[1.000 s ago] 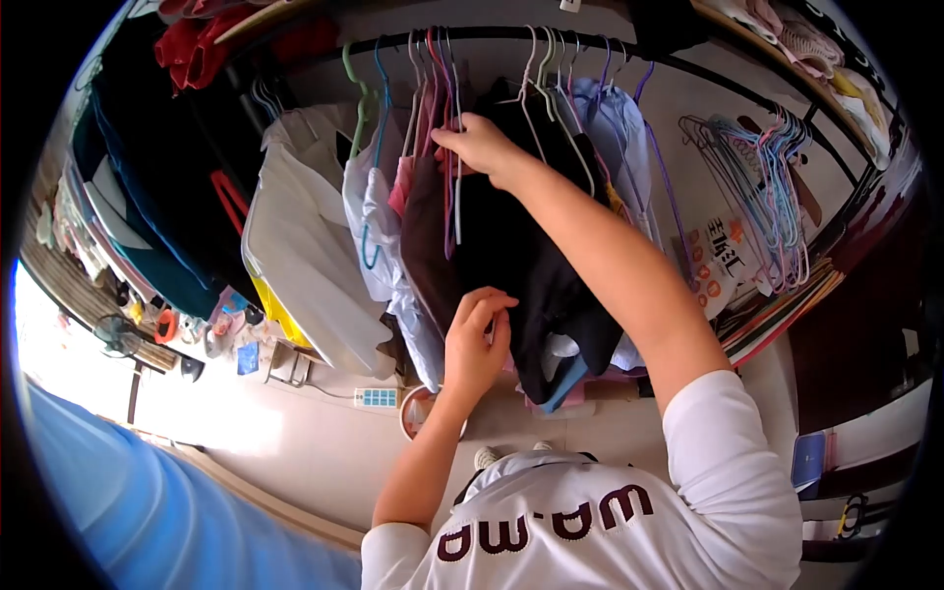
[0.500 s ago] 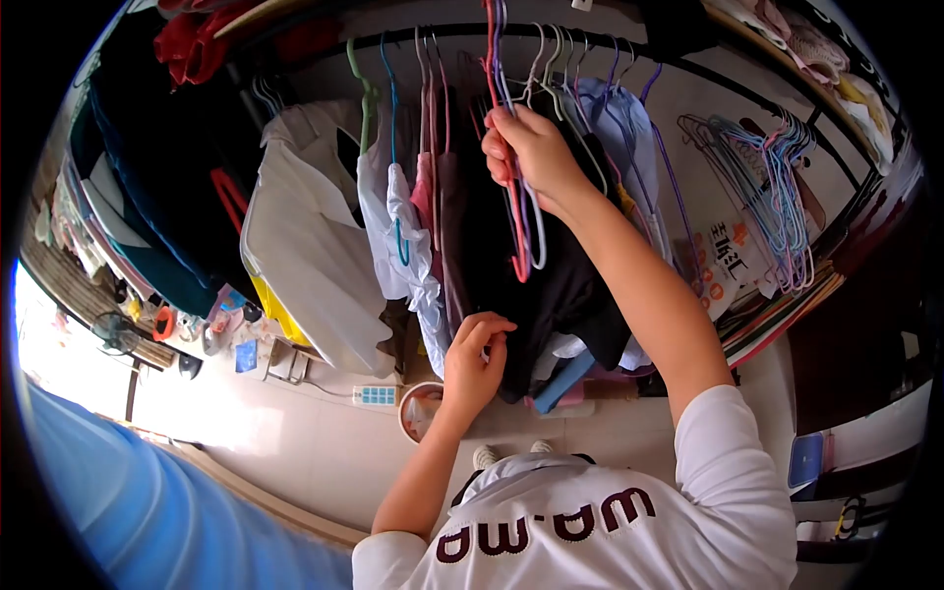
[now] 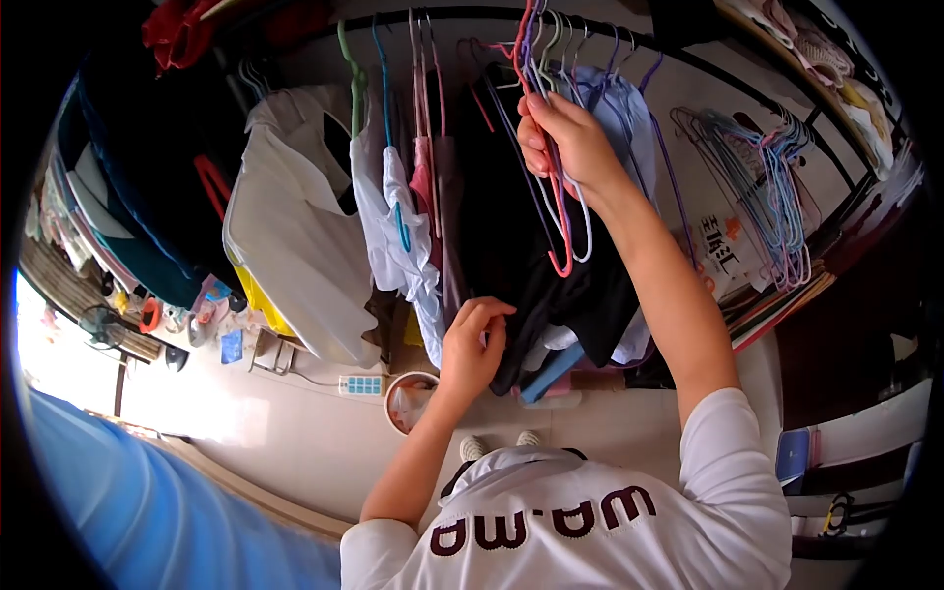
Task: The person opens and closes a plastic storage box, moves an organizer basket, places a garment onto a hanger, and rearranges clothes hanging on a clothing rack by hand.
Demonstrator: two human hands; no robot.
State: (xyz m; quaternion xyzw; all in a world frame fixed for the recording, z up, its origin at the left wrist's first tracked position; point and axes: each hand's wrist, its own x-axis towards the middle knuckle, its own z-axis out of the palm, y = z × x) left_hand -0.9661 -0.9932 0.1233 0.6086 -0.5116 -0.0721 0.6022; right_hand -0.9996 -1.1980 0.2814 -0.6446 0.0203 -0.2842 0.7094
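Note:
My right hand (image 3: 570, 143) is closed around several thin hangers, among them a pink hanger (image 3: 564, 236) and a pale one beside it, with no clothes on them. They are held up near the black rail (image 3: 462, 14), in front of black clothes (image 3: 492, 216). My left hand (image 3: 476, 344) is low at the hem of the black clothes, its fingers curled toward the thumb; whether it pinches anything is too unclear to tell. To the left hang a light blue garment (image 3: 393, 236) and a white shirt (image 3: 290, 226).
Bare hangers (image 3: 777, 197) hang in a bunch at the right. A blue shirt (image 3: 621, 118) is on the rail. Below are a round bin (image 3: 405, 403) and a power strip (image 3: 361, 385) on the floor. Blue fabric (image 3: 177, 501) fills the lower left.
My right hand has taken hold of the pink and pale hangers and moved right with them. The clothes at the left stand farther from the black ones. My left hand has hardly moved.

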